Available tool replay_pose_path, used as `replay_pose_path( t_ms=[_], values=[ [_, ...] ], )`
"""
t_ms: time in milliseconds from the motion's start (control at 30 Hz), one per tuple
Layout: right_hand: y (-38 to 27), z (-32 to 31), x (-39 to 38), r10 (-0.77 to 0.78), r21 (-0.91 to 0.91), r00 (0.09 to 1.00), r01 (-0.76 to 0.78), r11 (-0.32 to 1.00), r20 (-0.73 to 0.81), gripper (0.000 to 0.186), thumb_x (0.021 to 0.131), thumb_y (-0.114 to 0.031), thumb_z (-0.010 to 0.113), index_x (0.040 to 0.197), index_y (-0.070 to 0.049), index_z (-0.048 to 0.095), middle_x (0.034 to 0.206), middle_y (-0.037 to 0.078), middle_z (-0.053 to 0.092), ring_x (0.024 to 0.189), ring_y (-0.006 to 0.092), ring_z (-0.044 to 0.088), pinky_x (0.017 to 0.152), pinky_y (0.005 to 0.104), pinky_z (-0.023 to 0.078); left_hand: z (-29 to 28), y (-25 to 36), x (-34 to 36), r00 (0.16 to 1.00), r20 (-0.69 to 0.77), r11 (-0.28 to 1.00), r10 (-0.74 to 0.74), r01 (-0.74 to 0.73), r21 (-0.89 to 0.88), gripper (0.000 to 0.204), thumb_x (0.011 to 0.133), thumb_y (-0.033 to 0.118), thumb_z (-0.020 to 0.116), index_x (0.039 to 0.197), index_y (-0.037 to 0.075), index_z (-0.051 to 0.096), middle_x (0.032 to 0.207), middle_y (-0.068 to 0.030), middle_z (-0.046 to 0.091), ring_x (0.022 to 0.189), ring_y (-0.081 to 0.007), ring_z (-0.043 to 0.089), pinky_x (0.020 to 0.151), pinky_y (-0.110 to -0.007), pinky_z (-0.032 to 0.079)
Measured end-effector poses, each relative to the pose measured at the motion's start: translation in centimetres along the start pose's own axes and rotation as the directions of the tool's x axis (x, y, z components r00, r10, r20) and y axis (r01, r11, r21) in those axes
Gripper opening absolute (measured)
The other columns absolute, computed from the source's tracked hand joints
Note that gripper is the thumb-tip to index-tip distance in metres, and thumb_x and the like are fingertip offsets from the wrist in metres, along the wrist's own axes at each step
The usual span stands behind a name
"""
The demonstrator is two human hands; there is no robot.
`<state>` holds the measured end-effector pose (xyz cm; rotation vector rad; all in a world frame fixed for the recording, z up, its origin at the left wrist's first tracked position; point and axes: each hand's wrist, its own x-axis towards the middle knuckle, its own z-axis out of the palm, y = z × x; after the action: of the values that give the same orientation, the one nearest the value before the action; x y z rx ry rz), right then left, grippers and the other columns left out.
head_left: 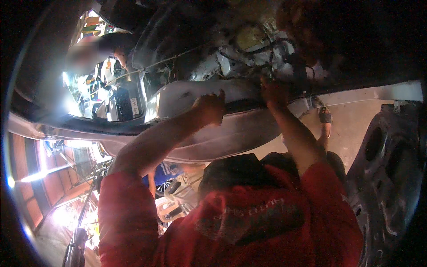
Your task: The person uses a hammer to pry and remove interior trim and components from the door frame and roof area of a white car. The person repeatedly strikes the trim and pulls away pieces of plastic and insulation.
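My left hand is at the pale, curved car body panel, fingers mostly curled and one finger raised; what it holds, if anything, is hidden. My right hand reaches up to the dark edge right of it, fingers bent near dangling dark wires; I cannot make out what they grip. Behind both hands is a dim cavity with metal brackets and wiring. My forearms, in red short sleeves, rise from below.
A person shows through the left opening, by a thin rod. A dark perforated metal panel stands at right, beside the concrete floor. A sandalled foot, a wheel and a tiled structure are also visible.
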<state>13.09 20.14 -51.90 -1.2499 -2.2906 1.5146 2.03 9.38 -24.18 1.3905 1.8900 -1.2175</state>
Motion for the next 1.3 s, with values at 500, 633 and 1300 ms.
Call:
replay_pose_path(
  t_ms=[500, 633, 1300],
  values=[
    [8.1, -5.3, -7.7, 0.046, 0.360, 0.943, 0.081, 0.929, -0.331, 0.045, 0.108, -0.032, 0.064, 0.147, -0.008, 0.059, 0.102, 0.017, 0.073, 0.093, 0.0358, 0.073, 0.082, 0.0489, 0.059, 1.1, 2.7, -1.2, 0.934, -0.264, 0.961, 0.242, -0.194, 0.196, 0.026, 0.105, 0.030, 0.063, 0.113, 0.009, 0.078, 0.091, -0.0167, 0.080, 0.081, -0.0350, 0.081, 0.068, -0.051, 0.065],
    [9.6, -8.4, -15.3, 0.164, 0.484, 0.972, -0.065, 0.873, -0.167, 0.041, 0.110, -0.023, 0.063, 0.148, -0.009, 0.057, 0.095, 0.014, 0.069, 0.080, 0.0288, 0.068, 0.070, 0.0467, 0.056, 2.1, 2.8, -0.9, 0.924, -0.291, 0.940, 0.248, -0.157, 0.302, 0.029, 0.104, 0.032, 0.064, 0.111, 0.007, 0.078, 0.094, -0.0164, 0.081, 0.084, -0.0362, 0.080, 0.071, -0.051, 0.065],
    [0.9, -7.1, -21.1, -0.049, 0.413, 0.978, 0.129, 0.902, -0.200, 0.022, 0.115, -0.024, 0.052, 0.129, -0.008, 0.058, 0.083, 0.020, 0.074, 0.070, 0.0406, 0.074, 0.063, 0.0555, 0.056, 2.3, 2.6, -0.6, 0.928, -0.330, 0.979, 0.171, -0.124, 0.159, 0.046, 0.099, 0.048, 0.072, 0.112, 0.005, 0.078, 0.103, -0.0200, 0.080, 0.100, -0.0404, 0.079, 0.086, -0.054, 0.063]
  ],
)
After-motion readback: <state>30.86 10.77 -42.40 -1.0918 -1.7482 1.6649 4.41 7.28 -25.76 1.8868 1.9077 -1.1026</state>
